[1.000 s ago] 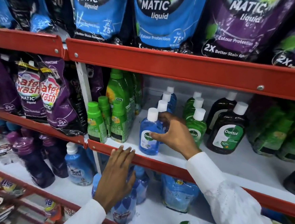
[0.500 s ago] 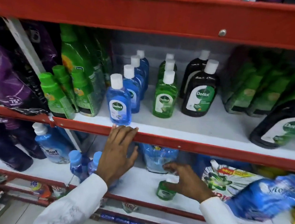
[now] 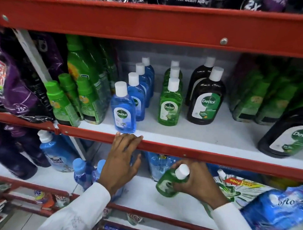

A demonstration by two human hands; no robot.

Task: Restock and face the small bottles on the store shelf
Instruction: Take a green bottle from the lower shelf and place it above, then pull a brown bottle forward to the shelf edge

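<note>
The small green bottle (image 3: 169, 183), which we judge light and slick, sits clamped at its body in our right hand's (image 3: 198, 184) grip, while our left hand (image 3: 120, 161) rests open-fingered on the red shelf edge (image 3: 216, 157).

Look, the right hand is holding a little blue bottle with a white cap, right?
Not quite. In the head view, the right hand holds a little green bottle with a white cap, not a blue one. The blue bottles stand on the shelf above.
</note>
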